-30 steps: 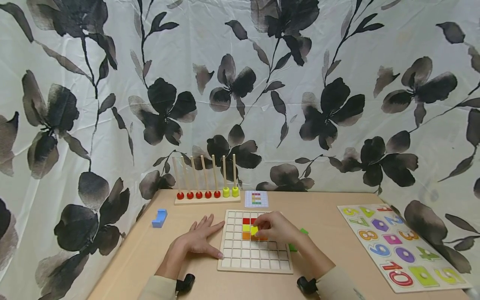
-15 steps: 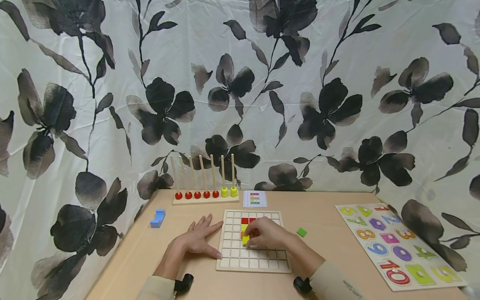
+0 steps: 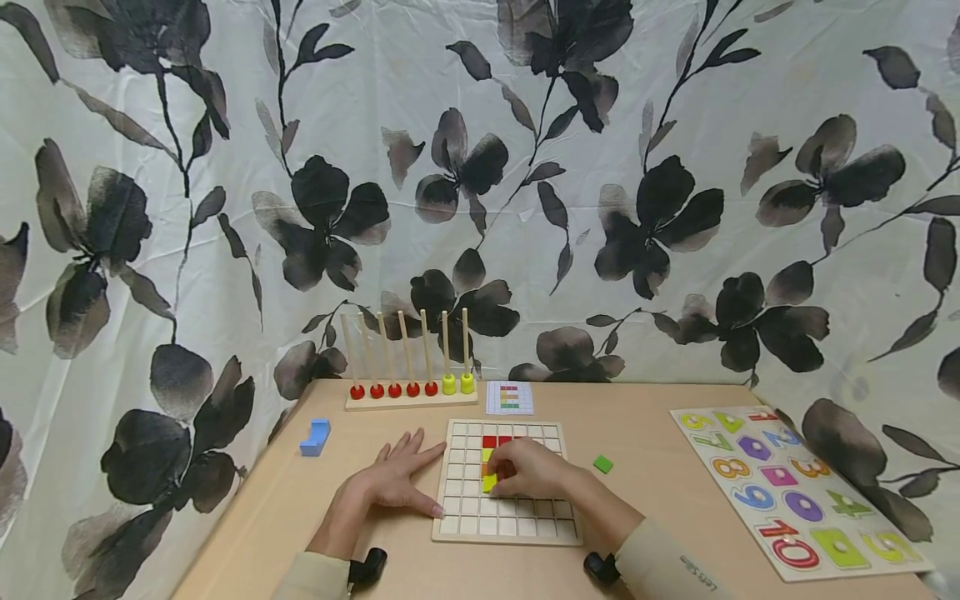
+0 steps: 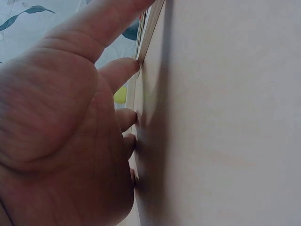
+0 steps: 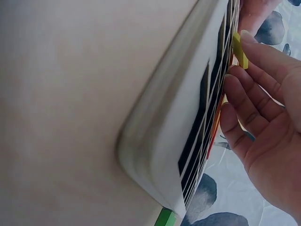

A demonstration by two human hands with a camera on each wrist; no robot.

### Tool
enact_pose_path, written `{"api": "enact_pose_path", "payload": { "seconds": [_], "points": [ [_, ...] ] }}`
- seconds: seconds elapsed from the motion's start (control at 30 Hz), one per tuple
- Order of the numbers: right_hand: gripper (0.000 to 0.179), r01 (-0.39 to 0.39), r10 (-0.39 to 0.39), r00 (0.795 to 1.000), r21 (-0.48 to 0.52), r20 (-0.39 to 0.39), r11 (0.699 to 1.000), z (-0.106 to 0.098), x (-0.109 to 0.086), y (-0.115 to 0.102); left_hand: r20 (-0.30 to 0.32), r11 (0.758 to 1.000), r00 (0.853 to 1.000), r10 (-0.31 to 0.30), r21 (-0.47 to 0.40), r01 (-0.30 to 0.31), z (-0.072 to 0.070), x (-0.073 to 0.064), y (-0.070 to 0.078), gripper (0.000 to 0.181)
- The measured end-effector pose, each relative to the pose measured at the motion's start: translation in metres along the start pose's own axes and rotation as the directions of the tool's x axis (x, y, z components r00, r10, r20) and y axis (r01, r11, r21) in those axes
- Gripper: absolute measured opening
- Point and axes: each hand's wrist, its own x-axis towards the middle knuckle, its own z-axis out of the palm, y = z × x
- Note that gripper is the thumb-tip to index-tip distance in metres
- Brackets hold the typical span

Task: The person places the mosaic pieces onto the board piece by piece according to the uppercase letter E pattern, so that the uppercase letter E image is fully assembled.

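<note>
A white gridded board lies on the table, with red tiles in one row and yellow and orange tiles below, partly hidden by my right hand. Thumb and fingers of that hand pinch a yellow tile at the board, just below the orange row. In the head view this yellow tile shows at the fingertips. My left hand lies spread at the board's left side, its thumb and index fingertips right at the edge. The left wrist view shows its palm and outstretched fingers.
Behind the board are a small pattern card and a peg stand with red and yellow beads. A green tile lies right of the board. A blue block is at left, a number puzzle at right.
My right hand has moved toward me and slightly left with the yellow tile, from over the yellow row to below the orange one. My left hand has stayed put.
</note>
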Motion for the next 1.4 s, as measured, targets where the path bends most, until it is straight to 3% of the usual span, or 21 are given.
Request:
{"api": "enact_pose_path", "payload": {
  "seconds": [0.67,0.8,0.97,1.1,1.27,1.4],
  "points": [
    [0.018,0.061,-0.06,0.998,-0.074,0.006,0.995,0.002,0.002,-0.001,-0.007,1.0,1.0,0.003,0.002,-0.003,-0.001,0.0,-0.001,0.11],
    [0.016,0.035,-0.035,0.999,-0.049,0.002,0.998,0.0,0.001,0.0,-0.002,1.0,1.0,0.001,-0.008,-0.001,-0.001,-0.001,-0.001,0.11],
    [0.021,-0.001,0.011,0.995,0.101,-0.103,0.995,-0.009,-0.009,0.002,0.004,1.0,1.0,0.0,-0.012,0.0,-0.001,-0.001,-0.001,0.11],
    [0.025,-0.004,0.051,0.976,0.218,-0.212,0.976,-0.019,-0.02,0.006,0.002,1.0,1.0,0.0,-0.009,0.0,-0.001,-0.001,0.0,0.11],
    [0.023,-0.004,0.075,0.954,0.238,-0.29,0.971,-0.031,-0.031,0.015,-0.004,1.0,1.0,0.002,-0.007,-0.002,-0.002,-0.002,-0.001,0.109],
    [0.024,-0.054,0.132,0.937,0.239,-0.323,0.97,-0.039,-0.041,0.026,0.003,1.0,1.0,0.003,-0.008,-0.003,-0.001,-0.002,-0.001,0.109]
  ]
}}
